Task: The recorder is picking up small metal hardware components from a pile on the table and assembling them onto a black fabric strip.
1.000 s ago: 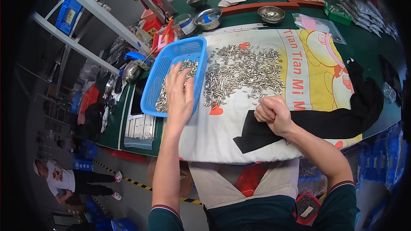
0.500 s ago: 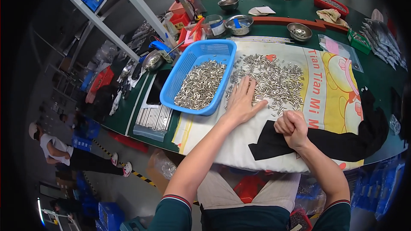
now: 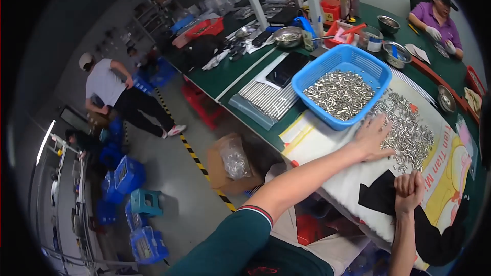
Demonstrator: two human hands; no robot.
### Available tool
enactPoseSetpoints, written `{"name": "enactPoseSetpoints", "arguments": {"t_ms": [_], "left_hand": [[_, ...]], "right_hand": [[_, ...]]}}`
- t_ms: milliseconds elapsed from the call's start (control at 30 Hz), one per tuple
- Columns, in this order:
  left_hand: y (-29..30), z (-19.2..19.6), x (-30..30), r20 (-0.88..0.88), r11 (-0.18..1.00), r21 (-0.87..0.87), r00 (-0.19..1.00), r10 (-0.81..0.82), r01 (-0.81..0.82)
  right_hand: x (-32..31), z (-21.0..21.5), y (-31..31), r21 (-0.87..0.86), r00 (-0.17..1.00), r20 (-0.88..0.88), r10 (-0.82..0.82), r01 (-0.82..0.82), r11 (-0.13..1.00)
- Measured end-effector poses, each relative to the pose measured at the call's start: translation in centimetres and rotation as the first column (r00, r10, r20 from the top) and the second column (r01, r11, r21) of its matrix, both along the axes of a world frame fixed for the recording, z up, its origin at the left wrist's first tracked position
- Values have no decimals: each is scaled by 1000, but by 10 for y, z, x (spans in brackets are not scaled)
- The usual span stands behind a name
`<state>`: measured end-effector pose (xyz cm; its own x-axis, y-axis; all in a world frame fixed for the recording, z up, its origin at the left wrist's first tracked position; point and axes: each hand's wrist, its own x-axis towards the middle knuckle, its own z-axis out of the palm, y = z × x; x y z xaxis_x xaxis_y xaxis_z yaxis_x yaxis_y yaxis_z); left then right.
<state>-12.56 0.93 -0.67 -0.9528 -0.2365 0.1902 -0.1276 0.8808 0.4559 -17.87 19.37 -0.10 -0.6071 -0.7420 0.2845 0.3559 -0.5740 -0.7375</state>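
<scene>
My left hand [image 3: 373, 139] lies with its fingers stretched out at the near-left edge of a loose spread of small shiny metal pins [image 3: 412, 140]. Its fingertips touch the pins. Just beyond it stands a blue plastic basket [image 3: 321, 113], partly filled with the same kind of pins. My right hand [image 3: 409, 192] is curled into a fist above a black cloth [image 3: 377, 194]; anything inside the fist is hidden. Both the pins and the black cloth rest on a white and yellow printed cloth [image 3: 332, 171].
Left of the basket are a bag of metal rods [image 3: 266, 100] and a dark tablet [image 3: 287, 69]. Steel bowls [image 3: 397, 55] stand farther back. A co-worker in purple [image 3: 434, 20] sits across the table. On the floor side, a person in white [image 3: 110, 84] stands near an open carton [image 3: 220, 166].
The view has swung left, so the table sits farther right and more floor shows. My left hand still lies at the pins, and my right hand remains a fist over the black cloth.
</scene>
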Motion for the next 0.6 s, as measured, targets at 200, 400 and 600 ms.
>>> {"name": "enactPoseSetpoints", "arguments": {"t_ms": [200,400,600], "left_hand": [[11,-8,12,-44,976,-103,979,-199,193],[16,-1,33,-93,990,-118,992,-89,78],[21,-13,45,-363,982,-103,925,108,-155]], "right_hand": [[1,-1,-6,-6,999,-16,32,-32,999],[0,0,-4,-12,997,-58,58,-59,998],[4,5,-5,-4,999,-35,35,-36,999]]}}
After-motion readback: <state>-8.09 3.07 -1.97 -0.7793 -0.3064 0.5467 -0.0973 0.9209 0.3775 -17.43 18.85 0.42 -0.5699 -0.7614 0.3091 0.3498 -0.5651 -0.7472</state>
